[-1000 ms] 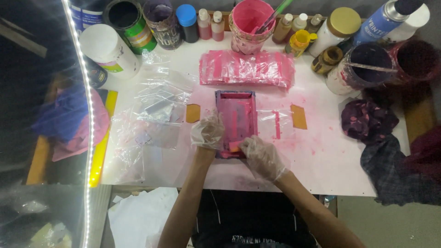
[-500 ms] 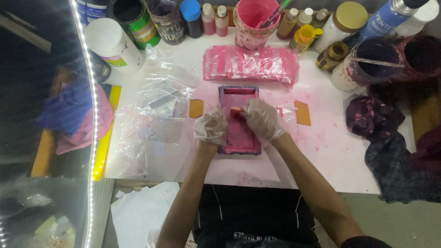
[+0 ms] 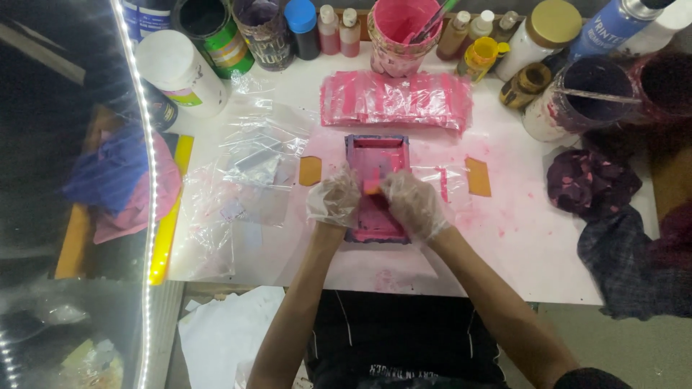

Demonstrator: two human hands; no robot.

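Pink-stained frame [image 3: 376,189] lies flat at centre of the white table [image 3: 504,245]. Left hand [image 3: 334,199], gloved, curls over the frame's left edge, gripping it. Right hand [image 3: 413,204], gloved, closed narrow on a small orange scraper [image 3: 372,188] set on the pink surface. Stack of pink-smeared plastic bags [image 3: 396,101] just beyond, far side. Clear bags [image 3: 252,173] left.
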